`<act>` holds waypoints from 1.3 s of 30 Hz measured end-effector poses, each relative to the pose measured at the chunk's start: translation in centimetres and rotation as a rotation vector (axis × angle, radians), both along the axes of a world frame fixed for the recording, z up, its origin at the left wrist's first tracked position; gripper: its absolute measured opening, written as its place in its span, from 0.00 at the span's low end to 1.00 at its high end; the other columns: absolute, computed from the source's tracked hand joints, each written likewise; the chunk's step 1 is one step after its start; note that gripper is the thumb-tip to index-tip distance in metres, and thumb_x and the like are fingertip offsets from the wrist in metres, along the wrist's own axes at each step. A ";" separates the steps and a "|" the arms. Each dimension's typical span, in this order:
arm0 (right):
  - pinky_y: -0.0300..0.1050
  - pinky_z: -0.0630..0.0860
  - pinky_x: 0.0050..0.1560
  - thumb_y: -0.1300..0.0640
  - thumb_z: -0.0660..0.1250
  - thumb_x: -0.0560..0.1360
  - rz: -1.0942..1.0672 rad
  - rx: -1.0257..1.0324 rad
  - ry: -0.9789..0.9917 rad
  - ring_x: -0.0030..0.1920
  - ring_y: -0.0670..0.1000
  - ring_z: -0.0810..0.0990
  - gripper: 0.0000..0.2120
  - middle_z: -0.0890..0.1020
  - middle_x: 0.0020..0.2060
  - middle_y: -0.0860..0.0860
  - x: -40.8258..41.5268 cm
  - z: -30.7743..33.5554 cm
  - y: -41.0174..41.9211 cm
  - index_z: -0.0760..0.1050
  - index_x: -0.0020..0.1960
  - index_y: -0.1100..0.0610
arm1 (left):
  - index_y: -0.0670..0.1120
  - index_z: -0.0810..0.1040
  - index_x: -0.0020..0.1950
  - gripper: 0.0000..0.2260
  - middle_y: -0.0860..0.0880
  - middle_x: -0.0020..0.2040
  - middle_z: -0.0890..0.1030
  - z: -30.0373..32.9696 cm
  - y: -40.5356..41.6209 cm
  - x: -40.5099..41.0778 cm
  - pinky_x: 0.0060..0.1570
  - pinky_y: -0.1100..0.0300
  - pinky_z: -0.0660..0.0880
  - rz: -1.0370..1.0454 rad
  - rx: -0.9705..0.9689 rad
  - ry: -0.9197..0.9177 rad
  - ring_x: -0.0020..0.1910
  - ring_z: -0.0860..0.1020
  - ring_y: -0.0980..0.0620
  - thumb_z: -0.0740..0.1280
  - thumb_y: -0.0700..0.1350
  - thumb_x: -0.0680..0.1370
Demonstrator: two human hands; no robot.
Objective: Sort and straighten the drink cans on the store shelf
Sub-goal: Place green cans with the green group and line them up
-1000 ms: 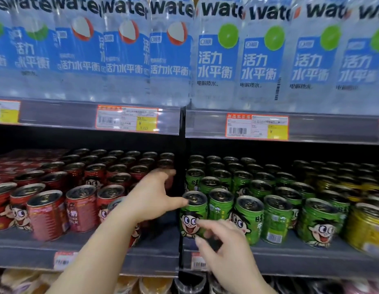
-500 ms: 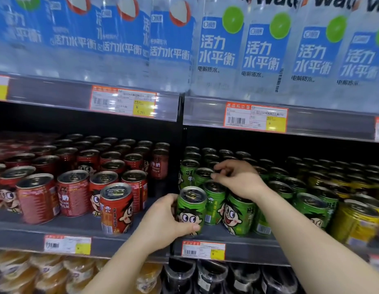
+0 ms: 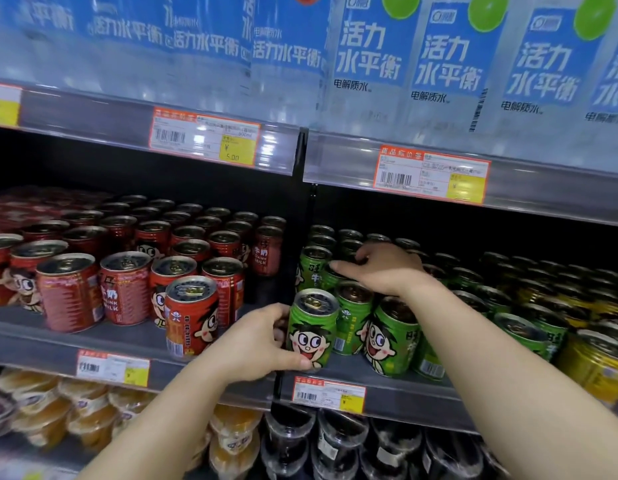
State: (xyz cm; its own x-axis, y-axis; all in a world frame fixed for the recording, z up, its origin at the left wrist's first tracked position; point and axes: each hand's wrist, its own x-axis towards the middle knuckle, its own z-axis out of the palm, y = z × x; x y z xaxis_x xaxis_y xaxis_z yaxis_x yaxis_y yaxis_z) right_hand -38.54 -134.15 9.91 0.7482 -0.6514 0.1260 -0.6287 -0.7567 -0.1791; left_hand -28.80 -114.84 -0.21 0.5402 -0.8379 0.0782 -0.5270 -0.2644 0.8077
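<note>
Red cans (image 3: pixel 127 271): upright in rows on the left bay of the middle shelf (image 3: pixel 93 336), cartoon faces turned various ways.
Forward red can (image 3: pixel 191 315): stands alone ahead of its row, near the shelf's front edge, just left of the left hand.
Left hand (image 3: pixel 255 344): fingers and thumb curled round the front green can (image 3: pixel 312 329), gripping its left side and lower edge.
Front green can: upright at the left front corner of the right bay, cartoon face outward, just beside a second green can (image 3: pixel 352 317).
Right hand (image 3: pixel 380 268): reaches over the green rows, fingers curled down onto can tops farther back; whether it actually clasps one cannot be told.
Yellow cans (image 3: pixel 598 362): at the far right of the same shelf, beside the green ones.
Upper shelf: blue-labelled water bottles (image 3: pixel 370 64).
</note>
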 end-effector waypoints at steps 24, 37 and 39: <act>0.40 0.71 0.57 0.46 0.76 0.67 0.294 0.499 -0.135 0.57 0.48 0.77 0.30 0.78 0.57 0.50 2.5 -2.3 -0.3 0.72 0.65 0.51 | 0.52 0.71 0.66 0.32 0.60 0.55 0.80 -0.3 0.1 -0.5 0.57 0.64 0.76 0.030 -0.052 -0.042 0.55 0.77 0.62 0.78 0.51 0.65; 0.42 0.67 0.66 0.46 0.74 0.69 0.280 0.476 -0.096 0.66 0.50 0.72 0.35 0.73 0.68 0.50 3.1 -1.7 0.2 0.66 0.72 0.51 | 0.57 0.73 0.57 0.27 0.62 0.48 0.81 0.3 0.3 -1.2 0.50 0.68 0.77 0.096 -0.047 -0.105 0.47 0.78 0.67 0.79 0.55 0.63; 0.45 0.68 0.67 0.44 0.74 0.68 0.265 0.432 -0.104 0.65 0.50 0.73 0.34 0.74 0.67 0.49 3.5 -1.6 0.3 0.69 0.70 0.51 | 0.57 0.73 0.57 0.25 0.63 0.47 0.79 0.3 0.4 -1.4 0.46 0.71 0.75 0.108 -0.058 -0.114 0.46 0.77 0.69 0.78 0.55 0.64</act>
